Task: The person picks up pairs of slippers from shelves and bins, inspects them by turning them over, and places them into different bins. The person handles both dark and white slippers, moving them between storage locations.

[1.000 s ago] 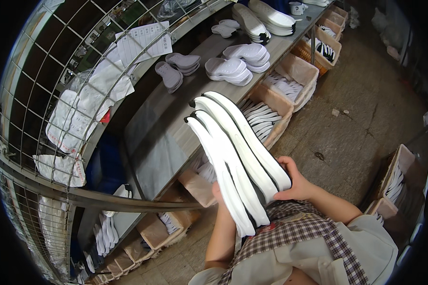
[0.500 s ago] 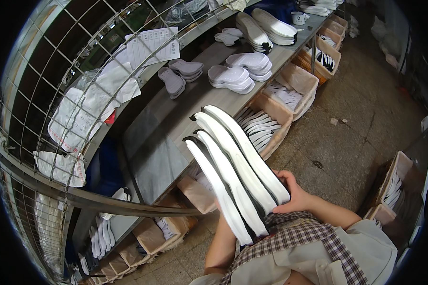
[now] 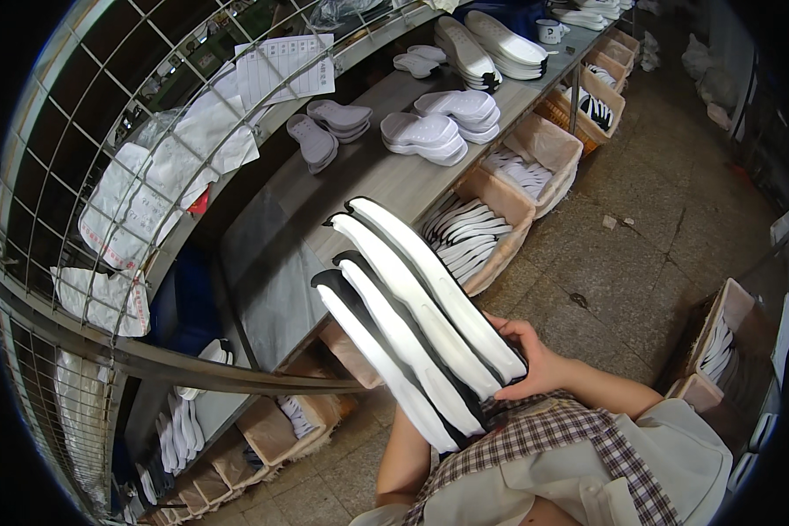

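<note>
Several white shoe soles [image 3: 425,316] with black inner sides and black tips stand on edge side by side, tilted in front of my chest. My right hand [image 3: 535,358] grips their near right end, thumb toward the near edge and fingers around the outer side. On the other side my left hand [image 3: 401,422] reaches behind the leftmost sole and holds the row from there; its fingers are hidden, and mostly the wrist and forearm show. The far ends of the soles fan slightly apart over the edge of the long grey bench [image 3: 280,285].
Pale perforated soles [image 3: 425,136] sit in pairs on the bench, with taller stacked soles [image 3: 504,48] and a white mug [image 3: 550,31] farther back. Lined baskets of soles [image 3: 469,232] line the bench's floor side. A wire mesh rack [image 3: 162,149] curves along the left; another basket [image 3: 719,346] stands right.
The held soles have shifted slightly left and tilted, showing more of their black inner sides. My right hand has moved slightly left with them and keeps its grip.
</note>
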`<state>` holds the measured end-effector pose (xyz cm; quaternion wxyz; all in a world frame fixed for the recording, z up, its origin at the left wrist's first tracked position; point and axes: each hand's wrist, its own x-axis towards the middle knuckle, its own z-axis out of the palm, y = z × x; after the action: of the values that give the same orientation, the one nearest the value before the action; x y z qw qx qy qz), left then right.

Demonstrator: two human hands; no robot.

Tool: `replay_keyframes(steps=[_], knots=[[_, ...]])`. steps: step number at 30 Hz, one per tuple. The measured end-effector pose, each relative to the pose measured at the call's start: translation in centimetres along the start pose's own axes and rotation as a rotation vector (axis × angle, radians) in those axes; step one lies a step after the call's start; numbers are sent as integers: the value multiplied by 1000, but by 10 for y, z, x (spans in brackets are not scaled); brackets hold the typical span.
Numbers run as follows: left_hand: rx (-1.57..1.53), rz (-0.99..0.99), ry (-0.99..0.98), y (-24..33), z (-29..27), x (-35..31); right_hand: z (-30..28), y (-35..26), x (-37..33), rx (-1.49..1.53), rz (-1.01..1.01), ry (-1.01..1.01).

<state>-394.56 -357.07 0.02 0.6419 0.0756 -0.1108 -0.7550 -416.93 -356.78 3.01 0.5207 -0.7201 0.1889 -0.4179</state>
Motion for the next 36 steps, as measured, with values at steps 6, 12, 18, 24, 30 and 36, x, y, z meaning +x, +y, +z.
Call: replay_keyframes(steps=[6,12,18,24,30,36], knots=[[21,45,15,11,1,-10,9,-5,7,54,46,-16],[84,158,19,38,3,-37,6,-19,48,133,292,-80],[156,56,235,79,22,-63,51,9,100,290,344,-112],[416,227,421,136,39,-63,111,65,147,633,611,-56],[517,117,579,214,31,-57,173,103,224,891,778,-49],[543,59,612,270,27,-46,216,128,265,648,687,114]])
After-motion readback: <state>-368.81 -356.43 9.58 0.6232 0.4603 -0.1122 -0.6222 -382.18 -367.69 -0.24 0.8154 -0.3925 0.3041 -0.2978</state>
